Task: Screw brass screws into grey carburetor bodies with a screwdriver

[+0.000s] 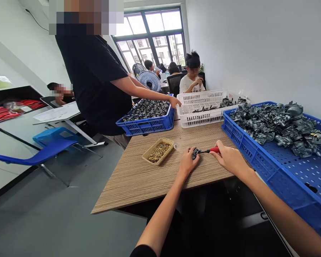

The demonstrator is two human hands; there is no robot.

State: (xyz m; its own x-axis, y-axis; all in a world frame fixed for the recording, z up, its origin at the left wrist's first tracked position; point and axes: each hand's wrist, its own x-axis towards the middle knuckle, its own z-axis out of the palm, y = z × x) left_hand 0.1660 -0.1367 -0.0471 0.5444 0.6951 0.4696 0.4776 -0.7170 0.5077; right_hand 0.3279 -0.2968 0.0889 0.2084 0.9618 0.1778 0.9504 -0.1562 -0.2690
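My left hand [187, 162] is closed around a small dark metal part [195, 153], pressing it down on the wood-grain table. In my right hand [231, 159] is a screwdriver [214, 150] with a red handle. Its dark shaft points left, and the tip meets the part; the exact contact spot is too small to make out. To the left of my hands sits a shallow tan tray [146, 157] full of brass-coloured screw-like pieces.
At right, a blue crate [273, 178] holds grey metal castings like carburetors. Behind are a white crate [195, 119] and another blue crate [149, 126] with dark parts. A standing person [93, 75] reaches to the white crate. Someone sits beyond. A blue chair [40, 155] stands left.
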